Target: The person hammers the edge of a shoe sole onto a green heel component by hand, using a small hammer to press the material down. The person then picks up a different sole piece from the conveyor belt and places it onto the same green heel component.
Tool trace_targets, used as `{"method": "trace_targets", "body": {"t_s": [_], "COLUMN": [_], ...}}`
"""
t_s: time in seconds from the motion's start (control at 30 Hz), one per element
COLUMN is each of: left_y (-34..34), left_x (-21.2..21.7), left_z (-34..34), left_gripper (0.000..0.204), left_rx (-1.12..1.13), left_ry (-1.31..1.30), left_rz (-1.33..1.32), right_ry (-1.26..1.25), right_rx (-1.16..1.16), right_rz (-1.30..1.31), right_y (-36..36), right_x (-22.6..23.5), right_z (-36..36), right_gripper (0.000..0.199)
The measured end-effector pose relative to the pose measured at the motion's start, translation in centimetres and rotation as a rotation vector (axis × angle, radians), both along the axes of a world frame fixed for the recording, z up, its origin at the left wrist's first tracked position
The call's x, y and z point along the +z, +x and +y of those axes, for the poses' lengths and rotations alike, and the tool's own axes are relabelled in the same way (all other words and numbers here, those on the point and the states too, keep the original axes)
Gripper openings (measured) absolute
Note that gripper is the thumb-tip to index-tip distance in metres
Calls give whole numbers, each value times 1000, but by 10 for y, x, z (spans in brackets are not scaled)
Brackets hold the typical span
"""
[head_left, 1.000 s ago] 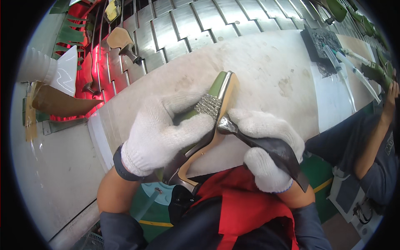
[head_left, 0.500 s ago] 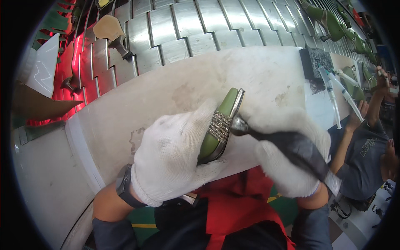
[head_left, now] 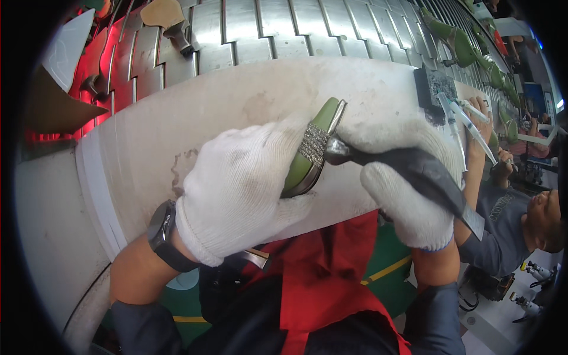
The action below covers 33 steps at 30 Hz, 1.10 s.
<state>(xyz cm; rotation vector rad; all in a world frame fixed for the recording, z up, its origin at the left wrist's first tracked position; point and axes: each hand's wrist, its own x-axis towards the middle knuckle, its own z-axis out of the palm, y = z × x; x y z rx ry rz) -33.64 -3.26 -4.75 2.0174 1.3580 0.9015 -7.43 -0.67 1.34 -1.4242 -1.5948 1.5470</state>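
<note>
Lettering marks a grey shirt. Left hand grips green, silver-edged shoe, glittering band across; right hand grasps dark, metal-ended tool.

That high-heeled shoe shines green to me, banded in glittering silver rows; the hand tool, black with silver ends; red apron, six o'clock; brown-blotched cream worktop, eleven.

Place: shoe workshop | slatted metal conveyor | green shoes on it | hammer in gloved right hand | co-worker alongside
</note>
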Motion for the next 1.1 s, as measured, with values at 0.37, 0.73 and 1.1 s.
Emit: {"method": "trace_targets", "body": {"t_s": [0.37, 0.73, 1.1], "left_y": [-10, -46, -35], "left_x": [-9, -13, -14], "left_z": [-3, -10, -20], "left_gripper": [66, 58, 37], "left_rx": [-24, -191, 33], "left_ry": [-20, -95, -162], "left_rz": [-66, -186, -336], "right_ry": [763, 875, 568], "right_rx": [372, 228, 164], "right_rz": [-278, -247, 225], "right_y": [-42, -67, -98], "right_x": [7, -47, -47], "right_z": [-18, -77, -97], "right_gripper": [34, 41, 39]}}
